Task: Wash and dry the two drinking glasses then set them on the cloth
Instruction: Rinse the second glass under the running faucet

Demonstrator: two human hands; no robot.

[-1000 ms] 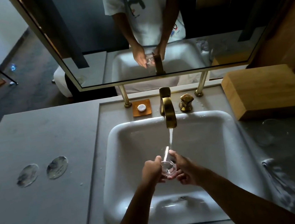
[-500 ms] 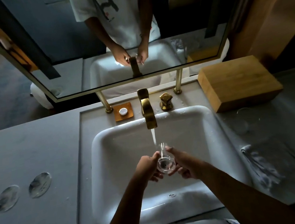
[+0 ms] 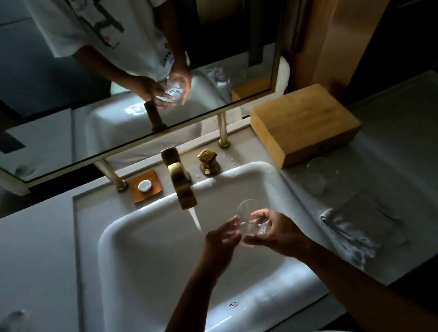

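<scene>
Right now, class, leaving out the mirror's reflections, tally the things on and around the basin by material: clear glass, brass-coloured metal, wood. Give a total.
Clear glass: 2 (held glass, counter glass)
Brass-coloured metal: 2 (tap spout, tap handle)
Wood: 1 (wooden box)
Total: 5

Second glass: the clear drinking glass (image 3: 319, 174) on the grey desk (image 3: 25, 258) is faint, its outline barely readable.
Cloth: the folded grey cloth (image 3: 363, 226) is blurred in shadow.
</scene>
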